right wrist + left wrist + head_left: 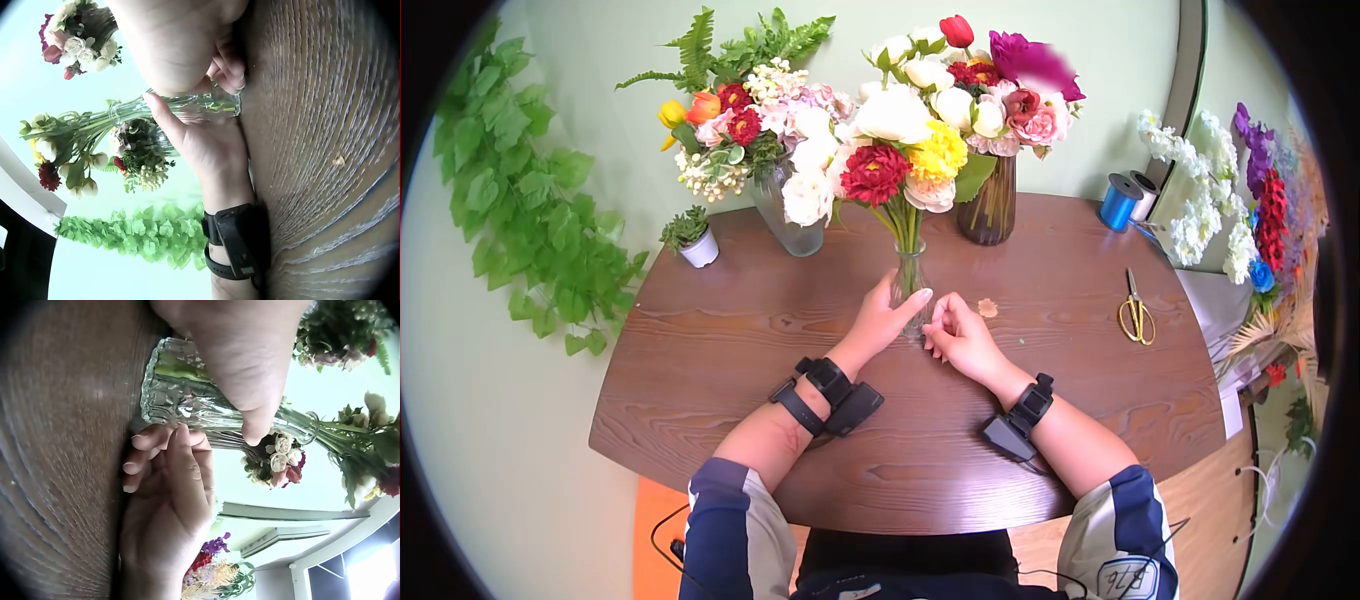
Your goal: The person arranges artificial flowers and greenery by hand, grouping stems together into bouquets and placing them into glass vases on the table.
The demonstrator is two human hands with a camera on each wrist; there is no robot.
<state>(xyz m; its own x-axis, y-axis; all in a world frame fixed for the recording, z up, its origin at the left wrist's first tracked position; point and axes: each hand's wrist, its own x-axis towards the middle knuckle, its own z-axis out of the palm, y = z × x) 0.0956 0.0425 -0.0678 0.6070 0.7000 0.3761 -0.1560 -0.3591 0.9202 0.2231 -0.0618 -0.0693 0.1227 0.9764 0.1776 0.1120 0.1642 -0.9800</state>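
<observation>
A clear glass vase (909, 262) stands upright near the middle of the table. Mixed flowers fill it, among them white blooms (892, 115), a dark red one (876, 176) and a yellow one (939, 152). My left hand (880, 322) grips the vase from the left, thumb along the near side and fingers partly hidden behind the glass. Close by the vase's lower right side is my right hand (965, 340), its fingers loosely curled. In the left wrist view, the right thumb (187, 472) meets the index finger by the vase base, with nothing visible between them.
Behind stand a grey glass vase (795, 215) and a brown vase (988, 205), both with flowers. A small potted plant (698, 247) is at left. Blue ribbon spool (1118, 203) and gold-handled scissors (1137, 315) lie right. A small tan scrap (987, 308) is near the right hand.
</observation>
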